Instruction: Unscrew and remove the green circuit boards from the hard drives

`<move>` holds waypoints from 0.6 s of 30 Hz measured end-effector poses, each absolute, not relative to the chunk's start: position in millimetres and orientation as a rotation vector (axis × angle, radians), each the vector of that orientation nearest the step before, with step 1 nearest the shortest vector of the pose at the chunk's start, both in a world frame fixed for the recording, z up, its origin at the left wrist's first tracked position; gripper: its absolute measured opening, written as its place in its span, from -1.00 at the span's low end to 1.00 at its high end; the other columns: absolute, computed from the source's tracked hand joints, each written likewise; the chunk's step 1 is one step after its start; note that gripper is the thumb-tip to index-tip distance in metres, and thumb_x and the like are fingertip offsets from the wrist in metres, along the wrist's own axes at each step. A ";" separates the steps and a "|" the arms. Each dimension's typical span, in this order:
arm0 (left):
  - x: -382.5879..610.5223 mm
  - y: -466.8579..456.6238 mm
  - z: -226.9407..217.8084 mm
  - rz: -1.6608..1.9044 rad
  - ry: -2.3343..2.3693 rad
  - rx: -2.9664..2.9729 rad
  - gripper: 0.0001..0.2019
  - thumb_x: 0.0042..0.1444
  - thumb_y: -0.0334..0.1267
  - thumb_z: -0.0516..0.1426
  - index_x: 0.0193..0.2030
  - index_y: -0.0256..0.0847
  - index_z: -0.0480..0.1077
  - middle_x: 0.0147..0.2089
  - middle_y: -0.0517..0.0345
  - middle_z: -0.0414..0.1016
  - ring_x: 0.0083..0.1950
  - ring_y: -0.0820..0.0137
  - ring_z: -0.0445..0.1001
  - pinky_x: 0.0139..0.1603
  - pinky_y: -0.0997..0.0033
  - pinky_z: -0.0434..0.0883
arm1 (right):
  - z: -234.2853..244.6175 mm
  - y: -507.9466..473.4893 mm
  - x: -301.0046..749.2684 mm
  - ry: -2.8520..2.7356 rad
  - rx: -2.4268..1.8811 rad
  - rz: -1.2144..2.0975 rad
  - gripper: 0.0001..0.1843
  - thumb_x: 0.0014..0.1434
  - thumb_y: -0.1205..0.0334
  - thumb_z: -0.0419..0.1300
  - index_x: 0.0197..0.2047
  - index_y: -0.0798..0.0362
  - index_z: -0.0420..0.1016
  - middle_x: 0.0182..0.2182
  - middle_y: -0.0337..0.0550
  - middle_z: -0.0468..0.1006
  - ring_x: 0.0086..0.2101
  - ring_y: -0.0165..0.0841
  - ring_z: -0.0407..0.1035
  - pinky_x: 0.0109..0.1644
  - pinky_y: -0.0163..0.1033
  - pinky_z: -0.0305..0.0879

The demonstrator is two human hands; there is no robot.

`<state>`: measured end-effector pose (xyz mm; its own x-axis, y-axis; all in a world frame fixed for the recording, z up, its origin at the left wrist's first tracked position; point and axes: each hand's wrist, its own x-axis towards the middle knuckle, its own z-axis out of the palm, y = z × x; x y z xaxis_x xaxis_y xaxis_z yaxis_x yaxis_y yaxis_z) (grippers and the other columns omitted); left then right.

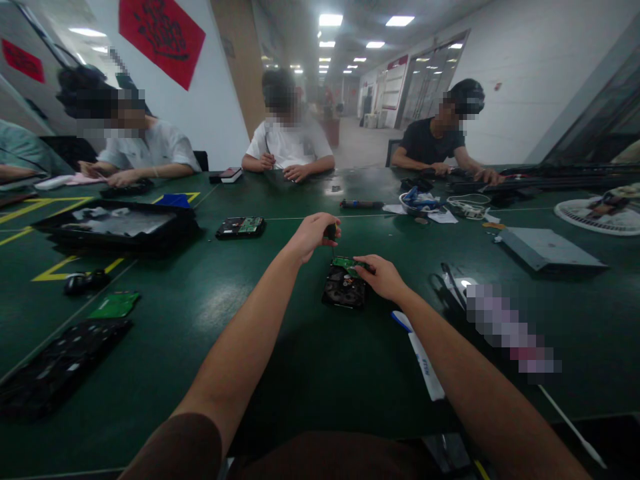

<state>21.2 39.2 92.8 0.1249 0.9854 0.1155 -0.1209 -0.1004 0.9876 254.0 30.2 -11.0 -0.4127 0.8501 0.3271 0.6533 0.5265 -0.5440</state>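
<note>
A black hard drive (344, 288) with a green circuit board (344, 263) at its far end lies on the table before me. My left hand (316, 235) is closed around the dark handle of a screwdriver (331, 232), held upright. Its thin shaft points down at the far left part of the board; whether the tip touches a screw is too small to tell. My right hand (383, 275) grips the drive's right side, its fingers on the circuit board and its thumb near the edge.
Dark green table (210, 373). On the left are more drives (65, 363), a loose green board (116, 305) and a black tray (120, 230). Another drive (241, 227) lies farther back. A blue-and-white tool (420, 357) and a metal box (550, 248) are rightward. Several people sit across the table.
</note>
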 end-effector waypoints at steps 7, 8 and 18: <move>21.9 41.2 92.2 1.275 1.008 1.285 -0.81 0.12 -0.19 0.16 -0.31 -0.29 0.51 -0.25 -0.06 0.56 -0.24 0.33 0.52 -0.36 0.43 0.46 | -10.8 29.8 254.3 -2.188 -1.218 0.446 -0.65 0.34 0.10 0.22 0.16 -0.09 0.56 -0.04 -0.09 0.59 -0.26 -0.35 0.43 -0.13 -0.19 0.36; 21.2 41.5 92.1 1.292 1.038 1.323 -0.79 0.13 -0.18 0.16 -0.32 -0.28 0.53 -0.23 -0.06 0.56 -0.23 0.34 0.50 -0.38 0.46 0.44 | -10.8 29.7 254.3 -2.186 -1.217 0.448 -0.65 0.35 0.10 0.22 0.17 -0.09 0.56 -0.04 -0.09 0.59 -0.26 -0.35 0.43 -0.13 -0.19 0.36; 21.3 40.7 90.1 1.235 0.941 1.218 -0.79 0.14 -0.17 0.17 -0.18 -0.26 0.49 -0.22 -0.07 0.60 -0.21 0.28 0.57 -0.32 0.36 0.49 | -10.2 29.4 254.0 -2.189 -1.217 0.455 -0.65 0.35 0.10 0.21 0.16 -0.08 0.56 -0.03 -0.08 0.59 -0.27 -0.35 0.43 -0.16 -0.20 0.35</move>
